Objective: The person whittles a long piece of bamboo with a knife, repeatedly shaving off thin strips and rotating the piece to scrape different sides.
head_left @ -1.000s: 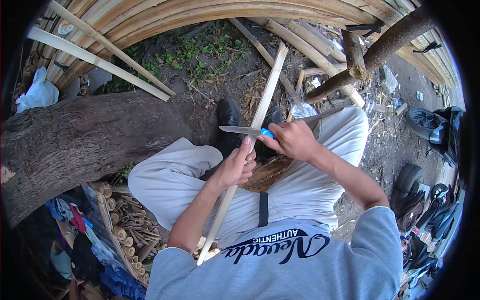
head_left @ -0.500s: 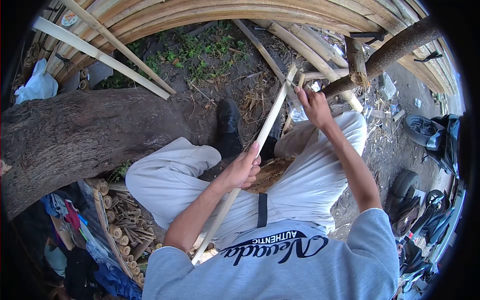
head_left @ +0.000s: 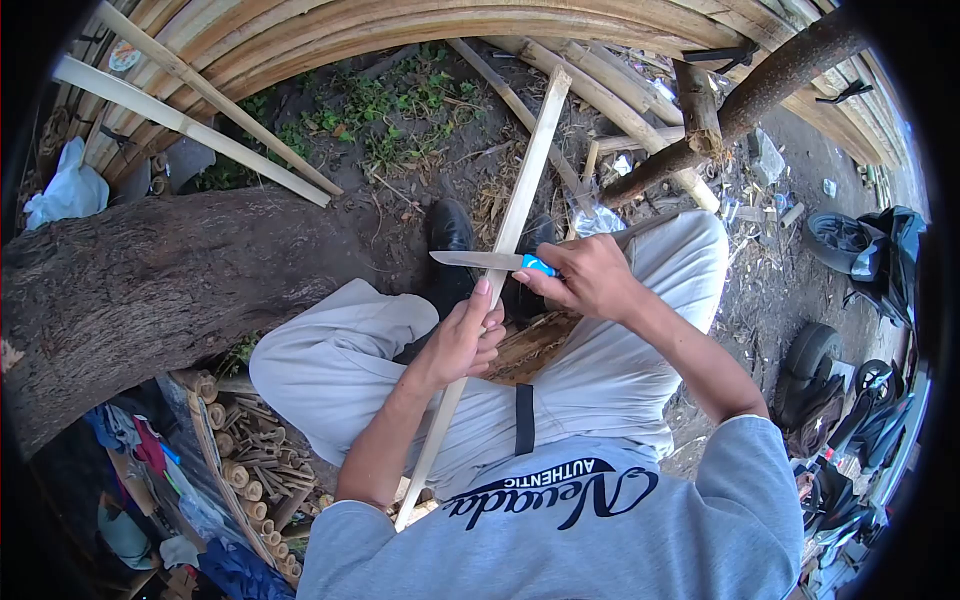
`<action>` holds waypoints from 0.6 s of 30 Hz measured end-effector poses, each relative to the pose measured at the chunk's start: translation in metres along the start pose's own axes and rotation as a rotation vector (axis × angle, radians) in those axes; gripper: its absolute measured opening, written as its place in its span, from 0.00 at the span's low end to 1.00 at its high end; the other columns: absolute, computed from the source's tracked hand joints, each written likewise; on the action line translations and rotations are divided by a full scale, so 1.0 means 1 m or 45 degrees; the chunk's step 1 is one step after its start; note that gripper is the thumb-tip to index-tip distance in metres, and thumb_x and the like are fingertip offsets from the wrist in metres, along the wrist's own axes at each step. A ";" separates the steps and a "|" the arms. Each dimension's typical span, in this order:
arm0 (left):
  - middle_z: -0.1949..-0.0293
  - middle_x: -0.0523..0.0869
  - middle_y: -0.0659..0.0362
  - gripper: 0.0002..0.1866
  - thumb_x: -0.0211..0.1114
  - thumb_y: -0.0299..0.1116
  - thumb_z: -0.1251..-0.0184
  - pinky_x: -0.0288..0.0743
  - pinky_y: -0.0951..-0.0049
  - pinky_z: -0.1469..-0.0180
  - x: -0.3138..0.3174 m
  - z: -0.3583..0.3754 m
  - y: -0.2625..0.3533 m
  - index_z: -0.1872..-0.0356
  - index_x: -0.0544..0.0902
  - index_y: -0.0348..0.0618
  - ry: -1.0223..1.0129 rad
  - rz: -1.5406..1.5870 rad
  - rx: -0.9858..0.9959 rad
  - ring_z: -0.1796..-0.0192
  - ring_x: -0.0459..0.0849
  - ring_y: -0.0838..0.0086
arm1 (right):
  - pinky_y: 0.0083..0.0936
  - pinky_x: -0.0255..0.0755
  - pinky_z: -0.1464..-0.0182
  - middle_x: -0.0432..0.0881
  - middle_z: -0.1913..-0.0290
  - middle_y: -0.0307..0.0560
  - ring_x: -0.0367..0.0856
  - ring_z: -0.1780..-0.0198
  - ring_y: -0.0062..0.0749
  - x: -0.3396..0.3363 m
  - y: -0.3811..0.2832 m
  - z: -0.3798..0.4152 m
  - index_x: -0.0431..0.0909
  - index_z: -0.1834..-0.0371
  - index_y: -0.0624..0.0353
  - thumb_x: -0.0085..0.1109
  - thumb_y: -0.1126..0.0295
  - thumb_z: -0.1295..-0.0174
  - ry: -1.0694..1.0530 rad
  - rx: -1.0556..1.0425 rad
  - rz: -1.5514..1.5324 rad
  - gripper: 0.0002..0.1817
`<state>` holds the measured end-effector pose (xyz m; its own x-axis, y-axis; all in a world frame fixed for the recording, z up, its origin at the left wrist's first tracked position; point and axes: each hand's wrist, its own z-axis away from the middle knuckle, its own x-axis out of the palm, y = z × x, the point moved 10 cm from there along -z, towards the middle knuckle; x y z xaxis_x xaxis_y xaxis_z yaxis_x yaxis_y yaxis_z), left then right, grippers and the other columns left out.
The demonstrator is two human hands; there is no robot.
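My left hand is wrapped round a long pale bamboo strip, which slants from beside my shirt up past my shoes. Closed on the blue handle of a knife is my right hand. The blade lies across the strip just beyond my left fingers, its tip pointing left. Part of the handle is hidden inside my right fist.
A thick tree trunk lies at the left. Bundled bamboo slats arch across the far side. A branch post juts in at upper right. Cut bamboo pieces fill a container at lower left.
My right hand has drawn the knife back along the strip from its far end to close beside my left hand. The strip's far end has shifted up and slightly left.
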<state>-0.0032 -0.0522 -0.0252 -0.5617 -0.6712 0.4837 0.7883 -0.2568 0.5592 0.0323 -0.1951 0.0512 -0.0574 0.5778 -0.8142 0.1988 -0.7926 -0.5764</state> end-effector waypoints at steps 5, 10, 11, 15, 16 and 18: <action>0.82 0.53 0.73 0.31 0.34 0.69 0.23 0.44 0.80 0.85 -0.001 0.002 -0.004 0.71 0.61 0.52 -0.041 -0.017 0.013 0.86 0.48 0.88 | 0.41 0.71 0.77 0.77 0.84 0.50 0.79 0.80 0.50 -0.004 0.039 0.001 0.78 0.76 0.57 0.59 0.45 0.31 0.172 -0.065 0.220 0.26; 0.82 0.53 0.73 0.32 0.35 0.71 0.24 0.43 0.80 0.86 -0.014 -0.004 -0.014 0.72 0.61 0.53 0.024 0.088 -0.083 0.86 0.47 0.88 | 0.45 0.73 0.73 0.75 0.85 0.57 0.79 0.79 0.56 -0.028 0.160 0.023 0.78 0.77 0.60 0.57 0.47 0.30 0.403 0.440 0.267 0.27; 0.82 0.53 0.73 0.32 0.36 0.71 0.24 0.44 0.80 0.86 -0.017 -0.006 -0.013 0.71 0.61 0.53 0.056 0.086 -0.077 0.86 0.47 0.88 | 0.45 0.73 0.73 0.75 0.85 0.57 0.79 0.79 0.56 -0.023 0.161 0.027 0.78 0.77 0.60 0.57 0.47 0.30 0.400 0.431 0.269 0.27; 0.84 0.53 0.74 0.33 0.34 0.73 0.25 0.44 0.82 0.87 -0.013 -0.009 -0.006 0.73 0.61 0.53 0.107 -0.033 -0.033 0.87 0.47 0.89 | 0.43 0.72 0.74 0.76 0.84 0.54 0.78 0.80 0.54 -0.007 0.079 0.019 0.79 0.75 0.58 0.58 0.48 0.30 0.294 0.279 0.037 0.24; 0.83 0.53 0.74 0.32 0.34 0.72 0.25 0.44 0.82 0.86 -0.009 -0.007 -0.005 0.73 0.61 0.53 0.083 -0.031 -0.044 0.86 0.48 0.88 | 0.42 0.72 0.75 0.77 0.84 0.52 0.78 0.81 0.52 -0.003 0.051 0.014 0.79 0.75 0.57 0.59 0.48 0.30 0.259 0.169 0.024 0.24; 0.83 0.53 0.73 0.32 0.34 0.72 0.24 0.44 0.82 0.86 -0.005 -0.005 -0.008 0.72 0.62 0.53 0.061 -0.037 -0.067 0.86 0.48 0.88 | 0.41 0.72 0.76 0.77 0.84 0.50 0.78 0.81 0.50 0.000 0.021 0.004 0.79 0.75 0.56 0.59 0.48 0.31 0.229 0.069 0.004 0.24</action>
<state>-0.0052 -0.0504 -0.0358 -0.5729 -0.6953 0.4341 0.7846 -0.3119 0.5358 0.0322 -0.2125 0.0384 0.1203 0.5970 -0.7932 0.1456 -0.8009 -0.5808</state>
